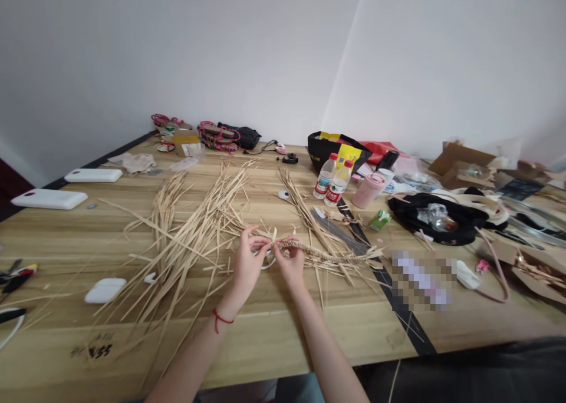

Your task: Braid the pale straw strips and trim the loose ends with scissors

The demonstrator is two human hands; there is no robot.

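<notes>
A braided straw band (325, 254) runs from my fingers to the right, just above the table. Its far end splays into loose ends (374, 254). My right hand (290, 263) pinches the band near its left end. Right beside it, my left hand (248, 258) is closed, thumb and fingers pressed on the straw strands at that same end. A pale strand (273, 234) sticks up between the two hands. Part of the band is hidden behind my fingers. Loose straw strips (201, 226) spread in a wide heap to the left, and another bundle (305, 205) lies beyond my hands.
Two water bottles (324, 178), a pink cup (369, 190) and a black bag (338, 147) stand at the back right. White power banks (49, 198) and a white case (105, 290) are on the left. Black headgear (437, 217) and open cardboard boxes (542, 267) crowd the right.
</notes>
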